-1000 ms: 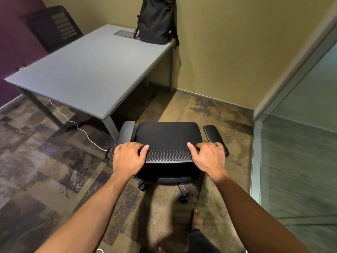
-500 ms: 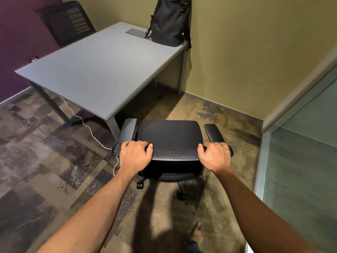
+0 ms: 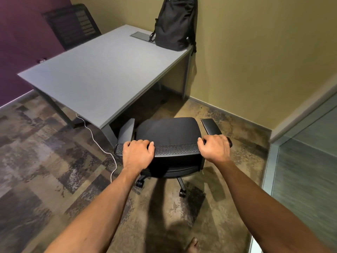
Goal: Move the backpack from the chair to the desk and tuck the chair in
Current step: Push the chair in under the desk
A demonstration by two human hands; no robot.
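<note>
The black backpack [image 3: 174,22] stands upright on the far right corner of the grey desk [image 3: 102,77], leaning against the yellow wall. The black office chair [image 3: 168,132] stands on the carpet beside the desk's near right corner, its seat bare. My left hand [image 3: 137,154] grips the left end of the chair's mesh backrest top. My right hand [image 3: 215,147] grips the right end of the same backrest. The chair's left armrest is close to the desk's near leg.
A second black chair [image 3: 73,28] stands behind the desk by the purple wall. A white cable [image 3: 99,145] trails on the floor left of the chair. A glass partition [image 3: 302,170] stands at the right. My bare foot [image 3: 192,246] shows at the bottom.
The chair has rolled forward, closer to the desk's near right corner, with both hands still on the backrest. I have stepped forward with it.
</note>
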